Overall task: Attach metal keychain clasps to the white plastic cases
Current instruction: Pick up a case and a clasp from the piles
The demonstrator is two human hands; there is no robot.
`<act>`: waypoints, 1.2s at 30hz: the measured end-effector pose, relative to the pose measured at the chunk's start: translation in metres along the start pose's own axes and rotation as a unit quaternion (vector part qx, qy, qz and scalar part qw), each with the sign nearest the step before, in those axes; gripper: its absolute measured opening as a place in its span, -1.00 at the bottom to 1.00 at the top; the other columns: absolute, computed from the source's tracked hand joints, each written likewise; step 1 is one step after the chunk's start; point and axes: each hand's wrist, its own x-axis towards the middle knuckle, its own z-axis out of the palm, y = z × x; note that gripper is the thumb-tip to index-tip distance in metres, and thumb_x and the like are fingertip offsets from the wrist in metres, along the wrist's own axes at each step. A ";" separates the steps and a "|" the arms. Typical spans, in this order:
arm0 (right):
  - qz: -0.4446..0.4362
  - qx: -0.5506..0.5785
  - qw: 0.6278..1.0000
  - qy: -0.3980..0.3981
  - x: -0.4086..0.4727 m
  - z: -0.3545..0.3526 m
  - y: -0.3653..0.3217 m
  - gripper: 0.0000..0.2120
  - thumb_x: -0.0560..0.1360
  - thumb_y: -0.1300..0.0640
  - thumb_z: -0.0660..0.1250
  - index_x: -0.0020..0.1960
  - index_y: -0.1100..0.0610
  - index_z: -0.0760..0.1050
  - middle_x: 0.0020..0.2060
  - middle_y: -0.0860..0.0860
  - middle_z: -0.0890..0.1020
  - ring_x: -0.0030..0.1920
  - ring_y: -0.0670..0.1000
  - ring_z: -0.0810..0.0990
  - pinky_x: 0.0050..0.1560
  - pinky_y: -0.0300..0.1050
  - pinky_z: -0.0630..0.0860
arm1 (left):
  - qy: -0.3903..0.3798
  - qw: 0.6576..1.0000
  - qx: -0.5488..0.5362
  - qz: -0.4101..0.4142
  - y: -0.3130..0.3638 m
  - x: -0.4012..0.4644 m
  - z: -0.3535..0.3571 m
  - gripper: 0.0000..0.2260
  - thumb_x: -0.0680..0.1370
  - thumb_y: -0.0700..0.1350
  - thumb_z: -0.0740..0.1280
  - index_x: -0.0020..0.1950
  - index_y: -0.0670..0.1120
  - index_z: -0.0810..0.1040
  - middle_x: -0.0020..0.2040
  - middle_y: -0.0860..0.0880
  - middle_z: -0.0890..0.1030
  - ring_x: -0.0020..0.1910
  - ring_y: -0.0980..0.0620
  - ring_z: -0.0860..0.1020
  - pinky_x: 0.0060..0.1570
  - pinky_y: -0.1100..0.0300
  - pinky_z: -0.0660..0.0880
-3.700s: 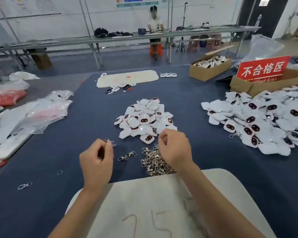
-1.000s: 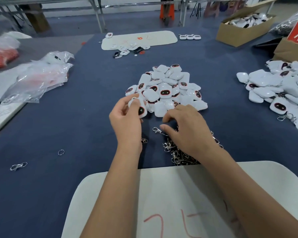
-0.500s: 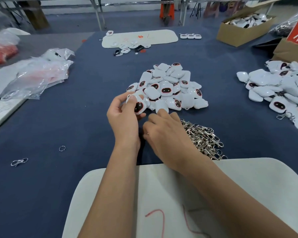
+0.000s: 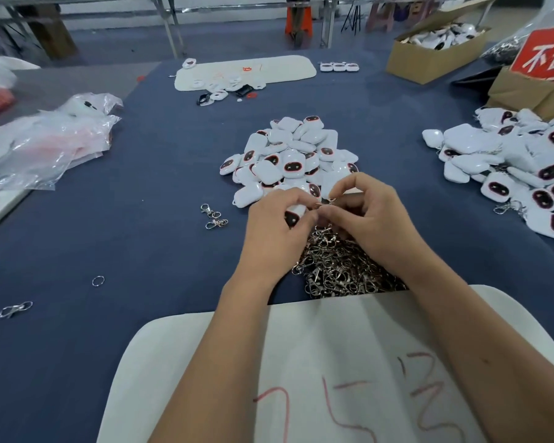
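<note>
Plenty of bare blue tabletop (image 4: 135,238) left of the clasp heap (image 4: 339,266), just two loose clasps (image 4: 213,215), a split ring (image 4: 98,280) and one stray clasp (image 4: 15,309) out there. Much tighter on the heap's right, with a big spread of white cases (image 4: 518,167) running off the frame edge. White board (image 4: 349,346) with red scribbles right at the near edge, touching the heap.

Just above the heap: left hand (image 4: 275,231) curled round a white case (image 4: 293,215), dark face showing between the fingers. Right hand (image 4: 365,215) pinching a small metal clasp (image 4: 323,204) at the case's top corner. Can't tell if the clasp is actually hooked on, fingers cover the join. Main case pile (image 4: 288,155) sits just beyond the hands, near side partly hidden behind them.

Far right from the heap: open cardboard box (image 4: 435,52) holding more white cases, and a second carton (image 4: 525,91) with a red sign (image 4: 547,55) cut off by the frame, contents not visible. Far left: crumpled clear plastic bags (image 4: 55,139), contents hard to make out, something white and pinkish inside.
</note>
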 end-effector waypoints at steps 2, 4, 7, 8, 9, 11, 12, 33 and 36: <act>-0.009 0.017 1.000 0.012 0.000 0.001 0.005 -0.83 0.53 0.19 0.54 -0.05 0.20 0.55 -0.30 0.09 0.72 -0.41 -0.05 0.56 -0.36 -0.21 0.51 | -0.001 1.000 -0.013 -0.009 -0.004 0.000 0.000 -0.91 0.54 -0.13 0.48 -0.14 0.04 0.67 -0.15 0.18 0.64 -0.11 0.11 0.60 -0.04 0.01 0.59; -0.015 0.013 0.999 0.033 0.000 0.002 0.009 -0.86 0.50 0.14 0.57 -0.08 0.15 0.62 -0.29 0.06 0.72 -0.36 -0.10 0.59 -0.31 -0.24 0.52 | 0.011 1.000 -0.003 0.003 -0.003 0.000 0.000 -0.90 0.54 -0.10 0.44 -0.17 0.05 0.64 -0.17 0.17 0.63 -0.11 0.18 0.56 -0.07 0.26 0.46; -0.016 0.012 0.998 0.055 0.002 0.003 0.014 -0.94 0.54 0.17 0.52 -0.09 0.09 0.66 -0.28 0.03 0.73 -0.36 -0.16 0.58 -0.29 -0.28 0.49 | 0.021 1.000 0.016 0.011 -0.003 0.001 0.002 -0.89 0.57 -0.11 0.40 -0.15 0.01 0.62 -0.16 0.15 0.63 -0.06 0.17 0.54 -0.12 0.40 0.36; -0.015 0.011 0.998 0.061 0.003 0.004 0.015 -0.94 0.56 0.19 0.49 -0.09 0.09 0.66 -0.27 0.02 0.73 -0.38 -0.18 0.58 -0.30 -0.31 0.48 | 0.026 0.999 0.021 0.008 -0.004 0.001 0.002 -0.89 0.57 -0.12 0.40 -0.16 0.01 0.61 -0.16 0.15 0.63 -0.06 0.17 0.54 -0.11 0.41 0.36; -0.014 0.008 0.998 0.063 0.003 0.004 0.015 -0.94 0.57 0.21 0.46 -0.08 0.11 0.66 -0.27 0.02 0.74 -0.39 -0.18 0.58 -0.31 -0.33 0.48 | 0.032 0.999 0.022 0.003 -0.005 0.002 0.002 -0.88 0.57 -0.13 0.40 -0.17 0.02 0.60 -0.16 0.16 0.63 -0.07 0.18 0.54 -0.12 0.43 0.35; -0.009 0.015 0.998 0.061 0.004 0.004 0.015 -0.94 0.58 0.23 0.45 -0.07 0.13 0.66 -0.27 0.03 0.74 -0.40 -0.19 0.58 -0.33 -0.31 0.49 | 0.041 0.999 0.012 -0.006 -0.006 0.002 0.003 -0.86 0.56 -0.13 0.40 -0.19 0.04 0.59 -0.18 0.18 0.62 -0.11 0.21 0.54 -0.13 0.46 0.36; -0.006 0.027 0.998 0.062 0.003 0.004 0.015 -0.94 0.58 0.23 0.45 -0.07 0.14 0.66 -0.27 0.04 0.74 -0.40 -0.18 0.58 -0.35 -0.29 0.50 | 0.043 0.999 0.009 -0.008 -0.005 0.003 0.003 -0.86 0.56 -0.12 0.39 -0.20 0.05 0.59 -0.18 0.19 0.62 -0.12 0.22 0.53 -0.13 0.46 0.36; -0.017 0.119 0.990 0.075 0.002 0.003 0.014 -0.89 0.56 0.30 0.47 -0.04 0.11 0.71 -0.20 0.06 0.76 -0.23 -0.11 0.69 -0.22 -0.35 0.53 | 0.078 0.992 -0.087 -0.044 0.005 0.004 0.009 -0.77 0.52 -0.17 0.47 -0.06 0.18 0.56 -0.14 0.10 0.71 -0.13 0.02 0.69 -0.09 -0.05 0.65; -0.026 0.121 0.990 0.064 0.002 0.002 0.014 -0.90 0.54 0.28 0.49 -0.07 0.10 0.68 -0.19 0.09 0.76 -0.18 -0.02 0.72 -0.16 -0.29 0.57 | 0.058 0.995 -0.078 -0.023 0.005 0.003 0.010 -0.81 0.51 -0.17 0.48 -0.10 0.11 0.56 -0.18 0.15 0.66 -0.23 0.16 0.60 -0.21 0.33 0.47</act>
